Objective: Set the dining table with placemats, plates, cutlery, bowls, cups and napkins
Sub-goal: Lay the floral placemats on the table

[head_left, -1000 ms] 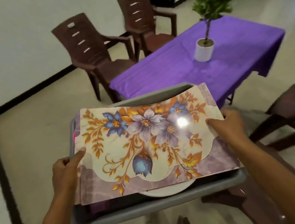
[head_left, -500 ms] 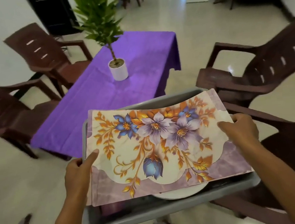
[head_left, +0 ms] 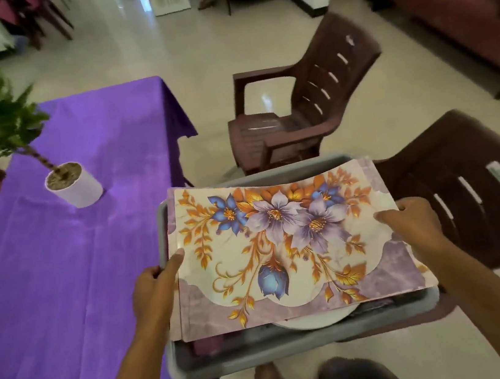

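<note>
— What was she carrying when you looked?

— A grey tub (head_left: pixel 296 342), held out at the near right corner of the purple-clothed table (head_left: pixel 71 278). A stack of floral placemats (head_left: pixel 286 248) lay across its top, covering most of it. The left hand (head_left: pixel 155 287) gripped the tub's left rim, thumb laid flat on the mats' edge. The right hand (head_left: pixel 415 220) clasped the right side, fingers curled over the mats; whether it also caught the rim below, I couldn't tell.

— Were they stiff mats?

— Glossy and thin, I'd say. The far edge bowed upward, so they'd bend easily and probably slide on one another. I'd pinch one by a short edge and peel it off the pile, not shove it.

— And underneath?

— Mostly hidden. A white plate (head_left: pixel 316 319) rim peeked out at the near side, with something dark purple beside it. Cutlery, cups, napkins — I saw none. Only a potted plant (head_left: pixel 73 186) stood on the cloth, its leaves cut off at the left.
</note>
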`<state>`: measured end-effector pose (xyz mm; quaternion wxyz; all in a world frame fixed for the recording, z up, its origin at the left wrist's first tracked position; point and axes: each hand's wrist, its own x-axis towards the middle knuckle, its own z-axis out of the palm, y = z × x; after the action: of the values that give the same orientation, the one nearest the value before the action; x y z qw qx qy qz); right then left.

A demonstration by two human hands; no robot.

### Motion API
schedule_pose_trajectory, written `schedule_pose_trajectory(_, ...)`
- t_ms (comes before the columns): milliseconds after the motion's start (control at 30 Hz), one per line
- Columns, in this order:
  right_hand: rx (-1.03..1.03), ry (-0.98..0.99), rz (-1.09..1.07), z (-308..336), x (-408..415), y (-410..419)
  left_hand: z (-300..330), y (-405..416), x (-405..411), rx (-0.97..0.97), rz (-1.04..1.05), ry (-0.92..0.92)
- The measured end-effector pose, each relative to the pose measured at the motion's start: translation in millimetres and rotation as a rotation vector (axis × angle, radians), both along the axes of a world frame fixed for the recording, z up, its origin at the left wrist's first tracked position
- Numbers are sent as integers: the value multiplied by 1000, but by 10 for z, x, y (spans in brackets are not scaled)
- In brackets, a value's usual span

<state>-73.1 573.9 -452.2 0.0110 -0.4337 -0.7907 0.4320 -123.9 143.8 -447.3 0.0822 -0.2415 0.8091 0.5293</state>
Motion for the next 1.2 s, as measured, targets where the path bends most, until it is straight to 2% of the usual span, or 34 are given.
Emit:
schedule_pose_trajectory(300,-28,-102,-109,-526,-157,754,-453,773,-745,-12,-182,-120)
schedule_pose_trajectory(500,-106,-179,-131,-1169,-468,1285,-1100,1278,-1125,-90,-267,-255)
schedule_pose_trajectory(933,-227,-412,-169,-2862,-870,1749,-2637,1887,-1527,-288,-260,-562)
schedule_pose_trajectory(1200,-283,-496,-174,-3448,-848,1888,-3128,2153,-1703,-326,-222,-598)
